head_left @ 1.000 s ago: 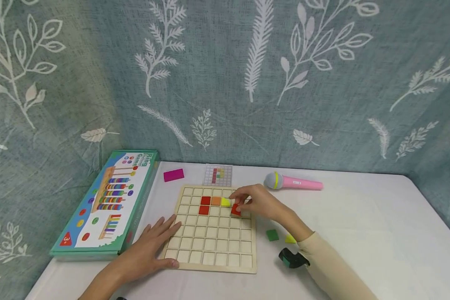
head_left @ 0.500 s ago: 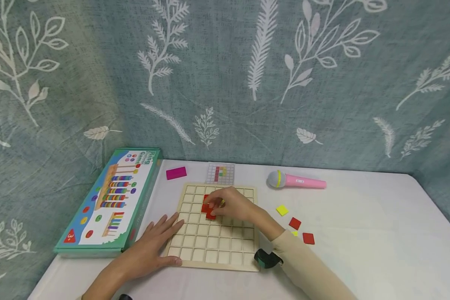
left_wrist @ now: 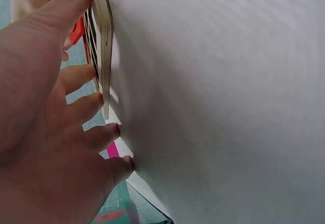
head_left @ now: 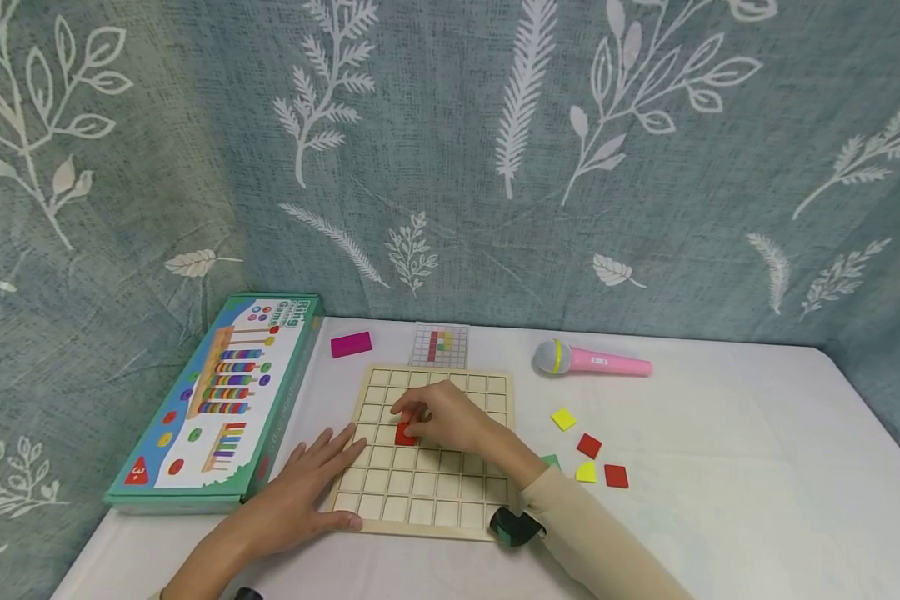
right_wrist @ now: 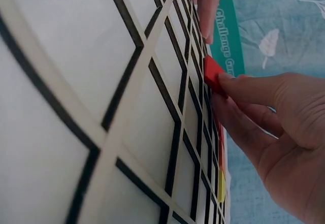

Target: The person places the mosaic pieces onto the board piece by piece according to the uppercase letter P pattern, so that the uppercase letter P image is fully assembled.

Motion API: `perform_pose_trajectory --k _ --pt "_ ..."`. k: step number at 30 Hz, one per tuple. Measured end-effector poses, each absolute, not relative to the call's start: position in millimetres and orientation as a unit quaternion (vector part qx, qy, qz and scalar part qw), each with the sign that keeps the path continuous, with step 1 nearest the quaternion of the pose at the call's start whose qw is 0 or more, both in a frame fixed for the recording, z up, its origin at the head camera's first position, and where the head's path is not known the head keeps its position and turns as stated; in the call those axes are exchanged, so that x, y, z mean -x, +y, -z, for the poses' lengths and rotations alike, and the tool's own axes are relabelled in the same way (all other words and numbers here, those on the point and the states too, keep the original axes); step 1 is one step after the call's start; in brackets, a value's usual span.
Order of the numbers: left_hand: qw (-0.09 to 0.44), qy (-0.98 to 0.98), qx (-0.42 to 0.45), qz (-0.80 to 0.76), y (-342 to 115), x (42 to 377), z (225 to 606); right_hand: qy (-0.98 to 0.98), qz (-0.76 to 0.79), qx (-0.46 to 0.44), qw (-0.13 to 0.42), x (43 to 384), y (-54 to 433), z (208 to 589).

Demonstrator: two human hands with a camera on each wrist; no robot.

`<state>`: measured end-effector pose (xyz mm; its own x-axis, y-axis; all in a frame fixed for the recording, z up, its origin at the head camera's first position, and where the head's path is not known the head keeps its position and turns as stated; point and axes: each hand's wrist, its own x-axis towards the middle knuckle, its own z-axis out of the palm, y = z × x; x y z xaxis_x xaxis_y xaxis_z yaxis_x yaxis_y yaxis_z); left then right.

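In the head view, my right hand (head_left: 446,417) pinches a red square tile (head_left: 405,434) over the left-centre part of the wooden grid board (head_left: 420,507). The right wrist view shows the red tile (right_wrist: 213,75) tilted between thumb and fingers, close to the board's surface. Other tiles in the board's upper rows are mostly covered by this hand; a yellow edge (right_wrist: 221,186) shows there in the right wrist view. My left hand (head_left: 292,496) lies with spread fingers along the board's left edge, thumb at the lower left corner.
Loose tiles lie right of the board: yellow (head_left: 563,418), red (head_left: 588,446), another red (head_left: 616,476), a yellow piece (head_left: 586,472) and a partly hidden green one (head_left: 550,460). Behind stand a pattern card (head_left: 457,354), magenta block (head_left: 351,344) and pink microphone (head_left: 607,362). A game box (head_left: 217,400) lies left.
My right hand has carried the red tile leftward from the board's right side, then slightly further left and towards me. Loose tiles on the right came into view. The left hand stays put.
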<state>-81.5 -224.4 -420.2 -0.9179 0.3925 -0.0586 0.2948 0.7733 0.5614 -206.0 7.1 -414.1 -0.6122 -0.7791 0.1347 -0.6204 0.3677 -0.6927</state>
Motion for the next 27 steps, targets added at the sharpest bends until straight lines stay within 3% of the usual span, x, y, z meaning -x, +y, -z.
perform_pose_trajectory --k 27 --pt "0.08 0.934 -0.19 -0.291 -226.8 82.2 424.1 0.84 0.346 0.401 0.12 196.1 8.4 412.8"
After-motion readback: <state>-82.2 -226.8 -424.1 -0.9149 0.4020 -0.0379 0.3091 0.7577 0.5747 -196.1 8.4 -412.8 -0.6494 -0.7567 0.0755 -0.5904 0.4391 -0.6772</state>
